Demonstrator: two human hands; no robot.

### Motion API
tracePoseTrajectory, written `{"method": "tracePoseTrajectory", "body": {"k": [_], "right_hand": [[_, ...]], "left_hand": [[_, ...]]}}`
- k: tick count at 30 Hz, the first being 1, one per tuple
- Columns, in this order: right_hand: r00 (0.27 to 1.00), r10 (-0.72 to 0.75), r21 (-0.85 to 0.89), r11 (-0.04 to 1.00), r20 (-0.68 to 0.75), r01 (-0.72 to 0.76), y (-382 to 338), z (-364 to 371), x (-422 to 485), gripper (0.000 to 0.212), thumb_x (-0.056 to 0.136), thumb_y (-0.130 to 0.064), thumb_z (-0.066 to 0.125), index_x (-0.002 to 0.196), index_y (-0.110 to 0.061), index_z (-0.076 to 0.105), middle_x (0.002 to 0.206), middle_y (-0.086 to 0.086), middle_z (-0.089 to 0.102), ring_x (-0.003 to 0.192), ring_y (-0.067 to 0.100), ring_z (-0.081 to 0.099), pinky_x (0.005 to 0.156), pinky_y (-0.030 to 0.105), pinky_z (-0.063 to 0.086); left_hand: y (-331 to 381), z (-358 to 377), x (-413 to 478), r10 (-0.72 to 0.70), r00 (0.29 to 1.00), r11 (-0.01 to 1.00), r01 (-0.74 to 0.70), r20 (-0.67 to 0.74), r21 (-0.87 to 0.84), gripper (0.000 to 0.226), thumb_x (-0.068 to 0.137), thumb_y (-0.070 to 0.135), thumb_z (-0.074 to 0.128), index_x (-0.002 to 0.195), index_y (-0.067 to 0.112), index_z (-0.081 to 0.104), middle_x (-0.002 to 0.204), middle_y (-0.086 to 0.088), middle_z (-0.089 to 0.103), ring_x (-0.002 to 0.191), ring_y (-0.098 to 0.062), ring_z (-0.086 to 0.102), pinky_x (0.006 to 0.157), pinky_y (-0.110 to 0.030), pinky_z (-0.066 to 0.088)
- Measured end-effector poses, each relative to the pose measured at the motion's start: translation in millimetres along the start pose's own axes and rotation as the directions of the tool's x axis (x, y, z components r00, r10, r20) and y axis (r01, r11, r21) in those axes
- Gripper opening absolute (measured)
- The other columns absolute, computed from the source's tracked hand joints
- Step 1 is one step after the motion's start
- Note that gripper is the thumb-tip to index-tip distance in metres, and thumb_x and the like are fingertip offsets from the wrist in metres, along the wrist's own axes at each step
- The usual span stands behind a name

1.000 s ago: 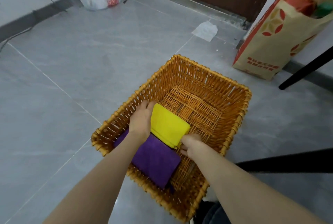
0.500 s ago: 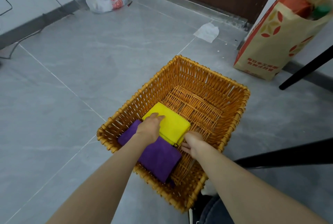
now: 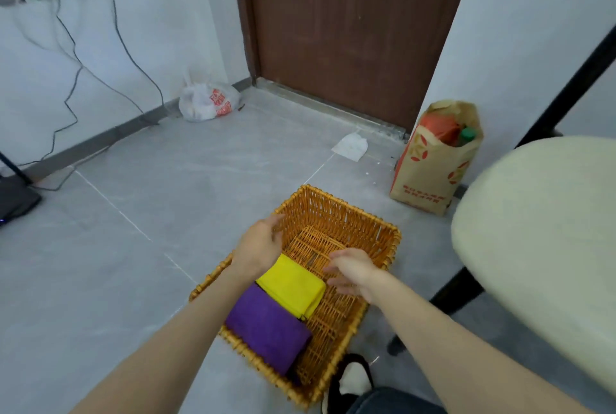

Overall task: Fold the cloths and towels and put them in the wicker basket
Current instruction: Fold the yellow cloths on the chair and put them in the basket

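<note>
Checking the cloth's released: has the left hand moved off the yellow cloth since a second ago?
Yes. The left hand has shifted off the yellow cloth, toward the far left rim of the wicker basket.

You are looking down at a grey tiled floor (image 3: pixel 140 187) meeting white walls (image 3: pixel 173 30) and a closed brown door (image 3: pixel 350 20). Black cables (image 3: pixel 81 67) are hanging down the left wall, a white plastic bag (image 3: pixel 208 102) is lying in the corner, a paper bag (image 3: pixel 430 173) is standing near the door, and a cream chair seat (image 3: pixel 540 230) is filling your right.
</note>
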State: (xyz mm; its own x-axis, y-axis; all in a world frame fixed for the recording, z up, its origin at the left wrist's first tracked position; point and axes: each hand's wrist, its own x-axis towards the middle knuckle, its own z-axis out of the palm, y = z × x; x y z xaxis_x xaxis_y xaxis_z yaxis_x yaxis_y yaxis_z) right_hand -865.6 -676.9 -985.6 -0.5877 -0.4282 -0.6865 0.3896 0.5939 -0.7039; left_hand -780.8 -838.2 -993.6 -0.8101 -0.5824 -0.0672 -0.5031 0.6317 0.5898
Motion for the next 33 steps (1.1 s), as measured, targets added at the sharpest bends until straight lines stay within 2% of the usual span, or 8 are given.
{"method": "tracePoseTrajectory", "body": {"k": [6, 11, 14, 20, 24, 26, 29, 33], "right_hand": [[0.962, -0.270, 0.034, 0.962, -0.045, 0.272, -76.0, -49.4, -81.5, 0.027, 0.094, -0.008, 0.050, 0.120, -0.017, 0.052, 0.105, 0.003, 0.066, 0.078, 0.014, 0.061, 0.075, 0.027, 0.053], [0.872, -0.468, 0.043, 0.878, -0.143, 0.477, -105.5, -106.4, -165.7, 0.026, 0.095, -0.010, 0.049, 0.121, -0.013, 0.053, 0.103, 0.006, 0.068, 0.071, 0.015, 0.062, 0.064, 0.025, 0.053], [0.809, -0.528, 0.034, 0.832, -0.259, 0.554, -102.0, -150.8, -215.0, 0.027, 0.093, -0.008, 0.052, 0.120, -0.011, 0.055, 0.098, 0.007, 0.068, 0.069, 0.015, 0.062, 0.068, 0.028, 0.052], [0.731, -0.509, 0.079, 0.794, -0.456, 0.602, -54.9, -243.6, -310.2, 0.026, 0.091, -0.009, 0.058, 0.117, -0.014, 0.057, 0.111, 0.010, 0.065, 0.077, 0.017, 0.063, 0.078, 0.031, 0.055], [0.639, -0.453, 0.081, 0.774, -0.621, 0.628, -5.0, -299.1, -359.2, 0.026, 0.094, -0.009, 0.051, 0.119, -0.015, 0.055, 0.105, 0.005, 0.067, 0.077, 0.017, 0.064, 0.080, 0.032, 0.055], [0.599, -0.416, 0.075, 0.777, -0.684, 0.625, 22.8, -324.4, -381.3, 0.027, 0.094, -0.010, 0.052, 0.121, -0.014, 0.055, 0.103, 0.002, 0.067, 0.079, 0.017, 0.065, 0.080, 0.032, 0.055], [0.544, -0.352, 0.066, 0.793, -0.762, 0.605, 65.8, -354.1, -416.2, 0.028, 0.093, -0.013, 0.056, 0.122, -0.015, 0.054, 0.107, 0.004, 0.066, 0.083, 0.017, 0.066, 0.081, 0.032, 0.056], [0.471, -0.274, 0.064, 0.809, -0.838, 0.584, 121.1, -382.1, -460.2, 0.029, 0.094, -0.013, 0.055, 0.123, -0.016, 0.054, 0.112, 0.004, 0.064, 0.090, 0.018, 0.066, 0.079, 0.030, 0.056]], "left_hand": [[88.5, -70.9, -11.3, 0.055, 0.989, 0.989, -0.073, -0.137, -0.130, 0.040, 0.095, 0.010, 0.047, 0.134, 0.015, 0.051, 0.125, -0.009, 0.061, 0.110, -0.026, 0.059, 0.096, -0.032, 0.045], [174.2, -110.6, -35.9, 0.173, 0.968, 0.951, -0.212, -0.182, -0.227, 0.041, 0.096, 0.008, 0.046, 0.137, 0.012, 0.047, 0.127, -0.011, 0.059, 0.109, -0.023, 0.059, 0.089, -0.027, 0.043], [228.0, -117.5, -57.5, 0.248, 0.952, 0.919, -0.290, -0.180, -0.266, 0.041, 0.097, 0.010, 0.045, 0.137, 0.015, 0.046, 0.127, -0.007, 0.059, 0.109, -0.019, 0.056, 0.083, -0.022, 0.040], [338.4, -97.1, -104.0, 0.417, 0.901, 0.840, -0.431, -0.117, -0.329, 0.039, 0.098, 0.014, 0.044, 0.137, 0.019, 0.046, 0.128, -0.004, 0.059, 0.104, -0.012, 0.055, 0.088, -0.023, 0.042], [411.1, -65.6, -138.0, 0.512, 0.858, 0.803, -0.496, -0.044, -0.330, 0.041, 0.096, 0.017, 0.047, 0.137, 0.019, 0.047, 0.129, -0.004, 0.059, 0.116, -0.017, 0.055, 0.095, -0.026, 0.040], [444.0, -46.9, -155.3, 0.569, 0.822, 0.768, -0.524, 0.018, -0.368, 0.041, 0.097, 0.018, 0.047, 0.138, 0.020, 0.046, 0.128, -0.004, 0.060, 0.115, -0.018, 0.057, 0.093, -0.026, 0.041], [488.3, -17.0, -187.2, 0.629, 0.771, 0.731, -0.542, 0.101, -0.414, 0.042, 0.097, 0.023, 0.046, 0.139, 0.023, 0.043, 0.126, -0.001, 0.061, 0.112, -0.019, 0.058, 0.096, -0.033, 0.045], [535.0, 22.7, -242.0, 0.694, 0.697, 0.680, -0.553, 0.179, -0.482, 0.041, 0.097, 0.019, 0.044, 0.137, 0.021, 0.044, 0.118, 0.000, 0.066, 0.108, -0.017, 0.059, 0.088, -0.028, 0.043]]}}
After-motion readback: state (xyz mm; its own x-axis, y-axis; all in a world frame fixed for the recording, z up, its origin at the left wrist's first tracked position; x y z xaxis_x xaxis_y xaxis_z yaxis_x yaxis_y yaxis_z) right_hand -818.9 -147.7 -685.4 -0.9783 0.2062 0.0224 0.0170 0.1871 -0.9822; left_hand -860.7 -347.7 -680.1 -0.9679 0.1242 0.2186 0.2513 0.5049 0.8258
